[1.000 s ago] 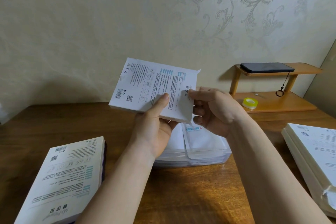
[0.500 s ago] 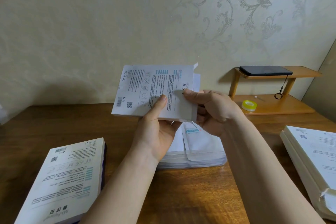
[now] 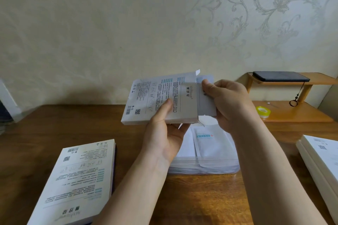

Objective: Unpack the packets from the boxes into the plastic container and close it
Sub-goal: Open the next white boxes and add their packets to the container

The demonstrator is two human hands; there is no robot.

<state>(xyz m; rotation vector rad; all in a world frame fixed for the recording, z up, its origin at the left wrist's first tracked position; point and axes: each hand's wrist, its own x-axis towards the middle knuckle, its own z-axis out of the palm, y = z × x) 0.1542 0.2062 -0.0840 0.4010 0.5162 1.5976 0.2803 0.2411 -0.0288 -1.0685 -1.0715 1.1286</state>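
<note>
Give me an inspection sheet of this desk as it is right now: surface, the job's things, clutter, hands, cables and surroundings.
Surface: brown wooden table.
Job's things: held box raised above the table, right end open, packets sticking out; plastic container below it, no lid on, loose packets inside; second box flat at left; box stack at right edge.
Clutter: yellow tape roll on the lower board of a wooden shelf; dark phone on the upper board.
Grippers: left hand grips the held box from beneath; right hand pinches the packets.
Cables: cord with ring hanging below the phone.
Surroundings: wall with scroll-pattern wallpaper.
</note>
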